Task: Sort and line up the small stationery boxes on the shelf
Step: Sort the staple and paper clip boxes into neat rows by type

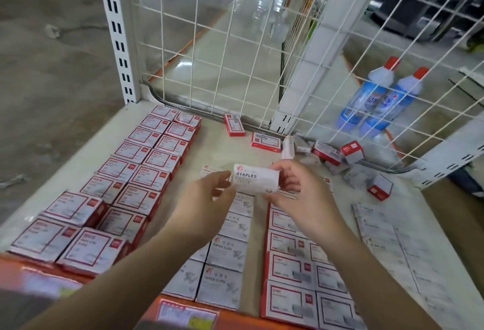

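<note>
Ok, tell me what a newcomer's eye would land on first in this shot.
First, the white STAPLES box held up mid-frame between the left hand and the right hand, above the shelf. Next, the two neat columns of red-and-white boxes lined up on the shelf's left side. Then the jumble of loose boxes at the back right by the wire mesh, with two blue bottles behind it.

Rows of boxes lay left on the shelf, loose boxes behind right, bottles beyond the mesh.
</note>
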`<state>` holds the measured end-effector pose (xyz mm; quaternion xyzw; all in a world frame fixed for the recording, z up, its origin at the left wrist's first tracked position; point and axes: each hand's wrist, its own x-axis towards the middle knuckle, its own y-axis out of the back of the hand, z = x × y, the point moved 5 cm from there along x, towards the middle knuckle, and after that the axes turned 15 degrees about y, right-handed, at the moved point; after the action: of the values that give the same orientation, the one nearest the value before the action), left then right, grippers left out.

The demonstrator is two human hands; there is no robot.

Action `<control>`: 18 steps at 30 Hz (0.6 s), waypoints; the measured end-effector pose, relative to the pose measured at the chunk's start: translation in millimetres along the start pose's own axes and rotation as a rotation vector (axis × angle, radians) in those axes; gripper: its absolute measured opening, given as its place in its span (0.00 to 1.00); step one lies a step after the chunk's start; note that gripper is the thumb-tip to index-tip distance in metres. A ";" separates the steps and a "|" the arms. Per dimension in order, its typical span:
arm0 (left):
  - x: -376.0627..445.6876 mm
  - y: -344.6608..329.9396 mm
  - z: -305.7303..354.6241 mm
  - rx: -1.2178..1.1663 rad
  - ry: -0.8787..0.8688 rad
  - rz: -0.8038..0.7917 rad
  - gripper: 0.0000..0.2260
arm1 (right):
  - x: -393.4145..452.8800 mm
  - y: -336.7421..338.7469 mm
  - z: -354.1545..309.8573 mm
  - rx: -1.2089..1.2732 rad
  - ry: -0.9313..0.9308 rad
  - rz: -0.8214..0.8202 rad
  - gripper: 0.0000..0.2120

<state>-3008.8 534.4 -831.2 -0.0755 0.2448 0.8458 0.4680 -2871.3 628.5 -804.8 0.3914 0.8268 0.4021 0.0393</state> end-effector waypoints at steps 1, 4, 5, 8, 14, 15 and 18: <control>-2.1 -0.7 -0.6 -0.006 -0.015 -0.012 0.15 | -2.6 -0.4 -1.8 0.004 0.008 -0.007 0.20; -5.7 -0.1 -3.6 -0.046 -0.025 -0.017 0.13 | -7.8 -0.8 -7.8 -0.005 0.030 -0.026 0.20; -6.6 0.2 -4.4 -0.053 -0.022 -0.015 0.13 | -8.8 -0.6 -8.3 0.001 0.034 -0.026 0.20; -10.7 0.1 -6.6 -0.053 -0.008 -0.024 0.13 | -11.9 -1.0 -8.1 0.043 0.022 -0.024 0.20; -12.6 -0.6 -10.2 -0.031 -0.022 -0.014 0.14 | -17.6 -5.8 -7.4 0.066 0.010 -0.038 0.20; -12.1 -0.3 -10.3 -0.032 -0.022 -0.008 0.14 | -18.5 -7.0 -7.8 0.069 0.011 -0.037 0.20; -10.0 1.6 -11.9 -0.027 -0.007 0.011 0.14 | -20.3 -10.5 -9.6 0.078 0.019 -0.024 0.21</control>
<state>-3005.9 520.4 -837.4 -0.0773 0.2319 0.8519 0.4631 -2867.4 604.8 -810.7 0.3787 0.8468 0.3728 0.0213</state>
